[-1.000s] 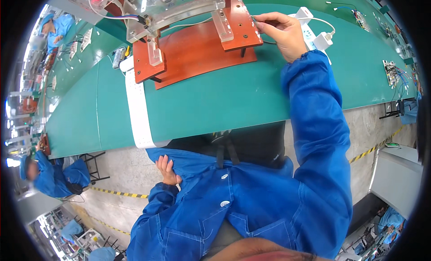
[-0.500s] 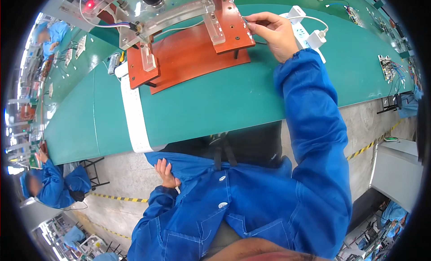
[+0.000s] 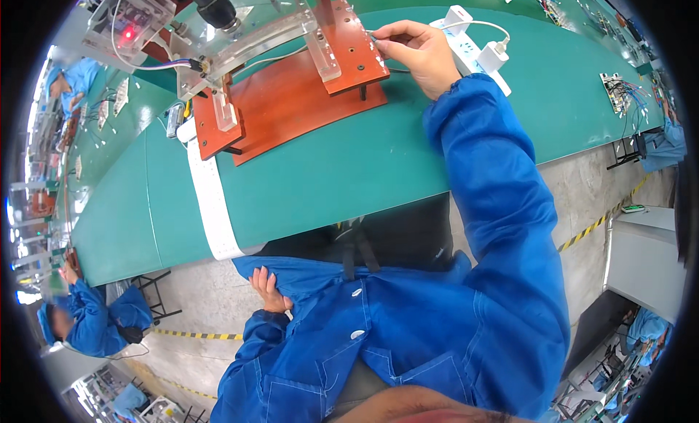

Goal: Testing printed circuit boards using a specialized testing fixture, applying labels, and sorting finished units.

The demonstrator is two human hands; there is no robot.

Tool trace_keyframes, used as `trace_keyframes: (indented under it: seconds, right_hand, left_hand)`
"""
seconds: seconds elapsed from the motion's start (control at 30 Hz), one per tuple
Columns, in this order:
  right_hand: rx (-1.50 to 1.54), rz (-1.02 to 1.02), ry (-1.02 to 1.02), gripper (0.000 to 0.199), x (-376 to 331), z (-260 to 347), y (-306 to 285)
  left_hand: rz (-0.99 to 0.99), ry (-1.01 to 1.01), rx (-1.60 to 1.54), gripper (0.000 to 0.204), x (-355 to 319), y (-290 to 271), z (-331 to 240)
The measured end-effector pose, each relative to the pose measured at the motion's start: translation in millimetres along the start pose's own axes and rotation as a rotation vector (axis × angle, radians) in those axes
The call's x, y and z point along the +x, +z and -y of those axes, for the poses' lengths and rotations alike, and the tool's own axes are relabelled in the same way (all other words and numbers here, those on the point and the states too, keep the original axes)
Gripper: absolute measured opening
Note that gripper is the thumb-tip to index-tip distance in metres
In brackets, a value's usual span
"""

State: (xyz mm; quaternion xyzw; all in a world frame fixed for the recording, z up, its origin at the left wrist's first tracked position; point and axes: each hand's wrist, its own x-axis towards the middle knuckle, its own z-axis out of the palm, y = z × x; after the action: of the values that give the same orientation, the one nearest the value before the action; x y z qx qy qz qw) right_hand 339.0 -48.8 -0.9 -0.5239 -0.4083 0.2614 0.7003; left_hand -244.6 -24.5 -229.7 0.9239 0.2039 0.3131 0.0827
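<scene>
At the right edge of a red-brown raised plate (image 3: 353, 48), my right hand (image 3: 422, 55) has its thumb and fingertips pinched together. Whatever lies between them is too small to make out. The plate belongs to a fixture whose lower red-brown board (image 3: 291, 106) rests on the bench. Clear plastic arms (image 3: 322, 53) stand on the raised plates, and a black cylindrical tool head (image 3: 211, 8) hangs above. Down at my lap, my left hand (image 3: 271, 290) lies against the hem of my blue jacket (image 3: 306, 285), fingers loosely stretched and holding nothing visible.
A white power strip (image 3: 466, 48) with plugged-in adapters stands right of my right hand. A white strip (image 3: 210, 197) crosses the green bench (image 3: 328, 168) at left. Circuit boards with wires (image 3: 622, 95) lie far right. A co-worker (image 3: 95, 314) sits at lower left.
The view has shifted slightly, so the fixture and bench appear further left and a little lower. My right hand keeps its pinch at the plate's edge; my left hand stays at the jacket hem.
</scene>
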Motion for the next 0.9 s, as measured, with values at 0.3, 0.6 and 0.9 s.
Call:
trace_keyframes:
  seconds: [0.3,0.6,0.9]
  right_hand:
    - [0.053,0.017,0.032,0.019,0.5,1.3,1.5]
    - [0.024,-0.027,0.086,0.019,2.8,0.4,6.4]
    - [0.118,-0.025,0.075,0.014,0.1,4.0,10.5]
  left_hand:
    - [0.058,0.009,0.023,0.069,-3.1,-1.5,4.9]
    - [0.064,0.041,-0.016,0.069,-3.8,-4.5,11.4]
    - [0.073,0.032,0.022,0.069,1.9,-7.7,7.6]
